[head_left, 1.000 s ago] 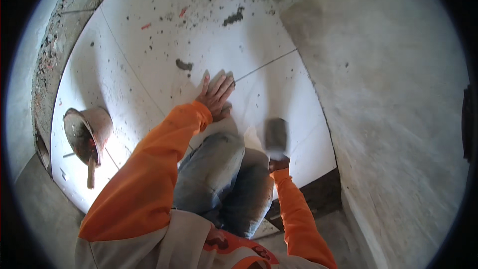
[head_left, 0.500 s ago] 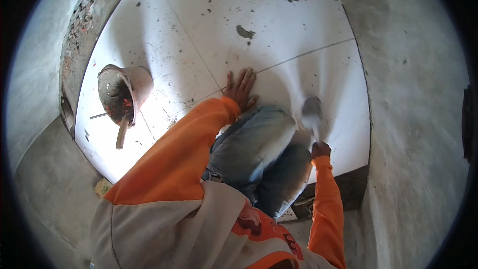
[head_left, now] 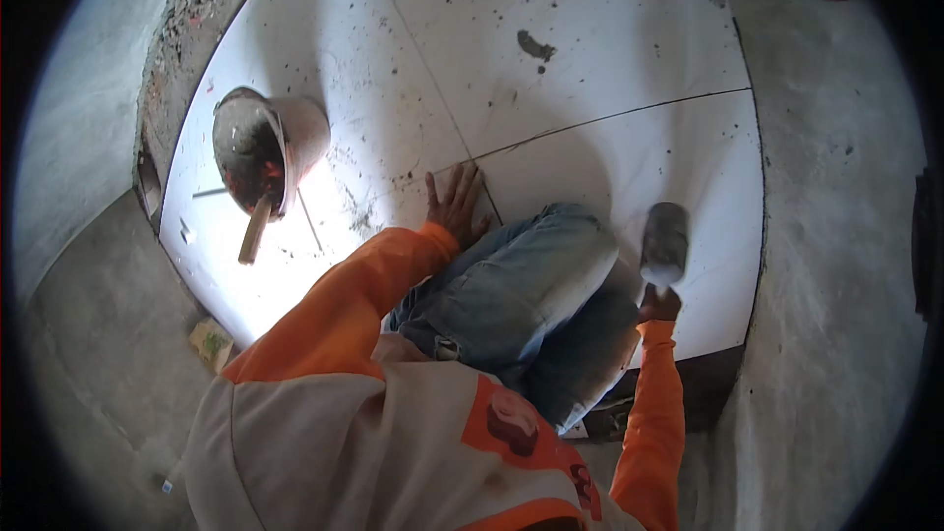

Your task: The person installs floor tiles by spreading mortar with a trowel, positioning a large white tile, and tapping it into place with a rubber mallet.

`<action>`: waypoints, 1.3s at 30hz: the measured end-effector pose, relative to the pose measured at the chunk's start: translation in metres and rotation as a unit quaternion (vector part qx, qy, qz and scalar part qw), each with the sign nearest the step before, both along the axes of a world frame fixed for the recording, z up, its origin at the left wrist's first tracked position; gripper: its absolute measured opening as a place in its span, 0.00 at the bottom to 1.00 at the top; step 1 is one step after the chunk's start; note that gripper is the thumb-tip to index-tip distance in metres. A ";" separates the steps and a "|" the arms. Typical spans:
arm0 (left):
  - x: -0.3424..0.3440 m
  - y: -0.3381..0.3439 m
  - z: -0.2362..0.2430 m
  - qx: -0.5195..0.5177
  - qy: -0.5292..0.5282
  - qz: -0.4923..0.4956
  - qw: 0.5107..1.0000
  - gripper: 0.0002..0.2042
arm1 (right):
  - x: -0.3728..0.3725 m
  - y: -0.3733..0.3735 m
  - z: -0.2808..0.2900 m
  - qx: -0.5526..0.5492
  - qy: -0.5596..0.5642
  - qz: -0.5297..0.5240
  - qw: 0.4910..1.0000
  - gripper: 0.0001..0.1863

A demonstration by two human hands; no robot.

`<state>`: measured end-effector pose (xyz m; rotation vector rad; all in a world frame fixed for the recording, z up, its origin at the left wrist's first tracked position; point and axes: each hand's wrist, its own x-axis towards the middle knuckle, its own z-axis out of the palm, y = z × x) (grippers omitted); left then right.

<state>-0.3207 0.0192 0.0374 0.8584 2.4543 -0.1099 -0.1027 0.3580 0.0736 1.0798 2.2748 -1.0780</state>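
My left hand [head_left: 455, 205] lies palm down with its fingers spread on the large white floor tiles [head_left: 551, 59], just by the crossing of the dark joint lines. In my right hand [head_left: 660, 305] is the handle of a mallet [head_left: 666, 241] with a dark, thick head and a paler end. The head is over the tile at the right of my knees; whether it touches the surface I cannot tell. My fingers wrap the handle close below the head, and most of the handle is hidden.
A dirty bucket [head_left: 307, 133] is tipped on its side at the left, a wooden handle [head_left: 256, 229] poking from its mouth. Mortar clumps [head_left: 536, 44] dot the tiles. Bare grey walls [head_left: 836, 236] flank the tiling. A yellowish block [head_left: 211, 342] sits beyond its lower left edge.
My left hand has shifted left across the joint between tiles, still flat. The mallet in my right hand has moved to the right, away from my knees. The whole view has shifted slightly.
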 end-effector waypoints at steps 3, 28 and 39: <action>0.006 0.016 -0.037 0.126 0.049 -0.005 0.991 0.37 | -0.016 -0.004 -0.004 0.038 0.028 -0.112 0.993 0.10; -0.029 0.101 -0.022 0.129 0.070 0.009 0.989 0.36 | -0.053 0.003 0.022 0.095 -0.199 0.475 0.852 0.21; -0.014 0.103 -0.023 0.142 0.038 0.015 0.989 0.36 | -0.011 0.008 -0.001 0.039 0.202 0.201 0.958 0.07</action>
